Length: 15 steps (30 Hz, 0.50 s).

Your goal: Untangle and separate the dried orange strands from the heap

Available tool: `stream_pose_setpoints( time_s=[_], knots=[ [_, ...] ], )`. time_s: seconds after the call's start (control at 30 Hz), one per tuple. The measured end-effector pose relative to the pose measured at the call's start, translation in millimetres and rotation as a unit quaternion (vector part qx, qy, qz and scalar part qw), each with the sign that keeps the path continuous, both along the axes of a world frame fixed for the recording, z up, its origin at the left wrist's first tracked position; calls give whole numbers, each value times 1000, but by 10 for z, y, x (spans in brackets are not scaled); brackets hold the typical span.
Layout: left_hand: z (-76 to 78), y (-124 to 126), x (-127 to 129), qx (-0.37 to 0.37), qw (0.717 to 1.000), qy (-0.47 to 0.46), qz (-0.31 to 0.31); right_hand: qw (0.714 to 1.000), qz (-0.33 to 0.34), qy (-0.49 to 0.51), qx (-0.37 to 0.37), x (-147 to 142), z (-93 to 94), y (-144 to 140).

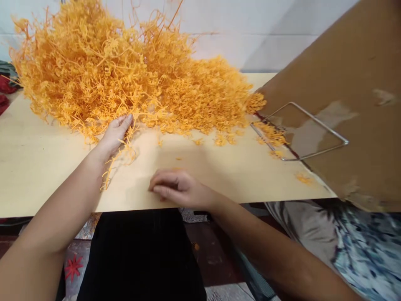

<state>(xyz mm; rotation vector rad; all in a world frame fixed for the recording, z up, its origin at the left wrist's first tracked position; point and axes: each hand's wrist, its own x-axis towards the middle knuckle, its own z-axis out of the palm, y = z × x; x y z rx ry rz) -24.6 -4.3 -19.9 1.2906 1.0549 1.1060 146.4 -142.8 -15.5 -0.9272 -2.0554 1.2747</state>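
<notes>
A large heap of orange plastic sprigs (94, 71) lies across the back of the table, thin stems and frilly tips tangled together. At the front of the heap my left hand (116, 133) is closed, thumb and fingers pinching an orange plastic sprig (127, 152) whose stem trails down towards the table's front edge. My right hand (175, 186) is near that edge, to the right of the trailing stem. Its fingers are curled and pressed together; whatever they hold, if anything, is hidden. Small loose orange bits (178, 159) lie just beyond it.
A cardboard panel (354, 83) leans on the right, with a bent metal wire frame (319, 121) against it. Loose orange tips (271, 133) lie within the wire. Red pieces (6, 85) sit at far left. Patterned fabric (369, 246) shows below right, and a red star-shaped piece (73, 267) below left.
</notes>
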Motion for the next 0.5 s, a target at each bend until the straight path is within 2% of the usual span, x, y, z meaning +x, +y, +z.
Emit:
stream_pose_setpoints(
  time_s=[0.13,0.23,0.33,0.4,0.5],
  knots=[
    [48,-23,3,-13,1000,9,-2,980,-199,0,-2,353,-143,409],
    [59,-37,1,-19,1000,20,-8,944,-309,-57,105,707,-182,691],
    [18,-18,-24,0,999,42,-29,896,-376,-114,206,973,-194,819],
    [-20,10,-42,28,997,60,-46,871,-407,-134,239,1033,-188,806],
    [-41,27,-34,81,991,87,-58,866,-416,-128,244,908,-146,702]
  ],
)
